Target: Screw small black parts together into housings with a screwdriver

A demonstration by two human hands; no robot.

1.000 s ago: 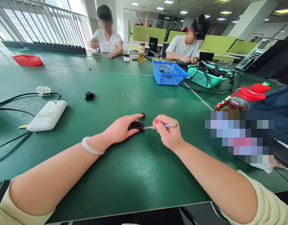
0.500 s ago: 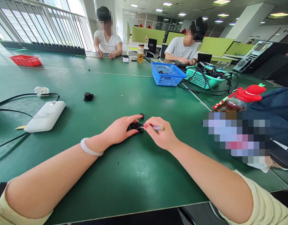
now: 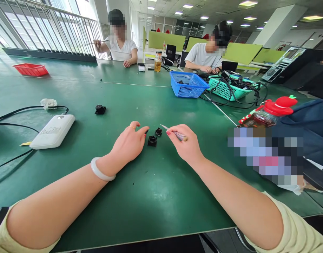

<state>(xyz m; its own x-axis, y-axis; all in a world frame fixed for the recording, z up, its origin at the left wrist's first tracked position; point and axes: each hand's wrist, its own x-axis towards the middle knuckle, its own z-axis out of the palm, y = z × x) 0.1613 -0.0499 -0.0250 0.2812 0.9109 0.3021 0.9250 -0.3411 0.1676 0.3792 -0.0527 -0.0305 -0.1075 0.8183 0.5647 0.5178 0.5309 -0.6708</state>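
Note:
My right hand (image 3: 184, 142) is closed around a small screwdriver (image 3: 180, 136) with a translucent handle and a tan end; its thin tip points up and left, clear of the parts. My left hand (image 3: 130, 140) has thumb and index finger pinched on a small black piece (image 3: 147, 132), whose kind I cannot make out. Between the hands, a square black part with a round opening (image 3: 152, 141) lies on the green table (image 3: 156, 196). Just beyond it, near the screwdriver's tip, sits a smaller black part with prongs (image 3: 158, 132).
Another black part (image 3: 100, 109) lies farther left, beyond a white power bank (image 3: 53, 131) with cables. Blue (image 3: 189, 89) and teal (image 3: 224, 89) baskets stand ahead, a red tray (image 3: 30, 70) far left. A red-lidded bottle (image 3: 267, 112) lies right. Two people sit across.
My left hand has drawn back left, leaving the square black part uncovered on the table. The screwdriver has come off that part and lifted. A person opposite has raised a hand.

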